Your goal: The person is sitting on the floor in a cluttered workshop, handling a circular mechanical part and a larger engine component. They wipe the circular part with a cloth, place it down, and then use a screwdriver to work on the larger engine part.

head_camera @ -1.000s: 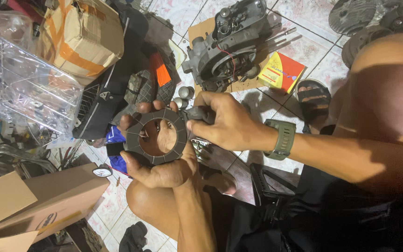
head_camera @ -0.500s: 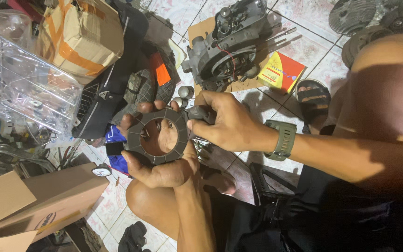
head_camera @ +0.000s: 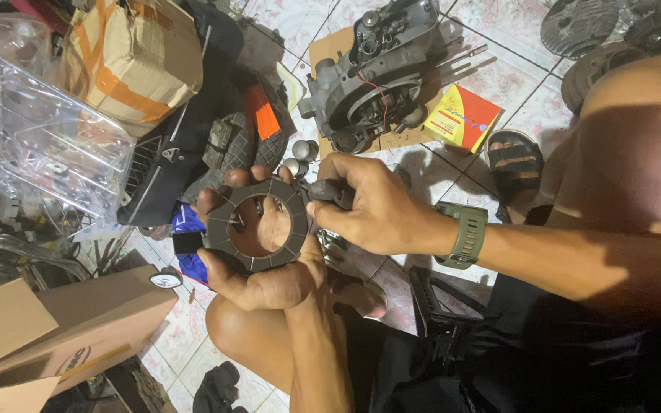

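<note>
My left hand (head_camera: pixel 269 279) lies palm up and cradles a dark round friction ring (head_camera: pixel 232 205) with grooved segments and a wide hole; my fingers show through the hole and curl over its far rim. My right hand (head_camera: pixel 380 210), with an olive-green watch (head_camera: pixel 464 233) on the wrist, pinches a small dark part (head_camera: pixel 332 191) at the ring's upper right edge. Both hands hover above my bare knee (head_camera: pixel 246 336).
A grey engine block (head_camera: pixel 372 76) rests on cardboard on the tiled floor beside a yellow and red box (head_camera: pixel 462 116). A sandal (head_camera: pixel 516 162), two small metal cylinders (head_camera: pixel 300 157), clear plastic packaging (head_camera: pixel 36 145), cardboard boxes (head_camera: pixel 101 321) and dark discs (head_camera: pixel 583 27) lie around.
</note>
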